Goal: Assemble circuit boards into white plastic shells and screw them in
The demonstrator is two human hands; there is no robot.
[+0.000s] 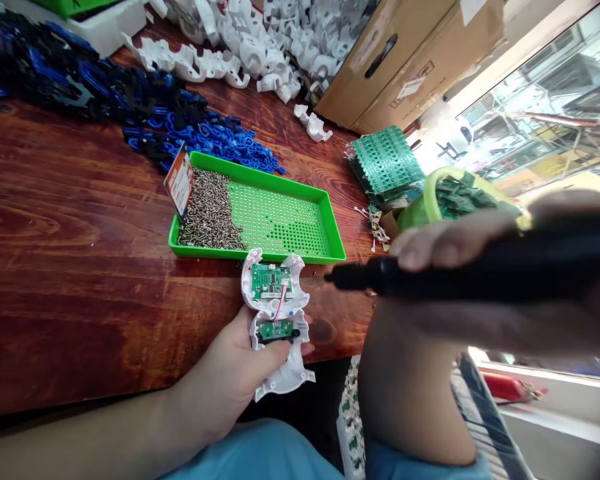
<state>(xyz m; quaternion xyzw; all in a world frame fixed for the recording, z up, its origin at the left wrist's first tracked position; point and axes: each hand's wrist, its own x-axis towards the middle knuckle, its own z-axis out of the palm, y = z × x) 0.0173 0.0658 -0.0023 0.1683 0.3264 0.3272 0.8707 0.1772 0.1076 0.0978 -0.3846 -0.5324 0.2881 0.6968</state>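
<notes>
Left hand (230, 367) grasping white plastic shell (287, 379) with circuit boards, thumb across lower half, upper half clear of fingers. Right hand (485, 235), blurred, clenched round black screwdriver (430, 280); tip right of shell, apart.

Your left hand (235, 363) grips a shell (293, 305), a tray (280, 213) at its twelve o'clock; your right hand (510, 327) holds a tool (445, 283) at two.

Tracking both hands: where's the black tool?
The tool is in the head view's right half, in the right hand, its tip pointing left towards the white casing.
</notes>
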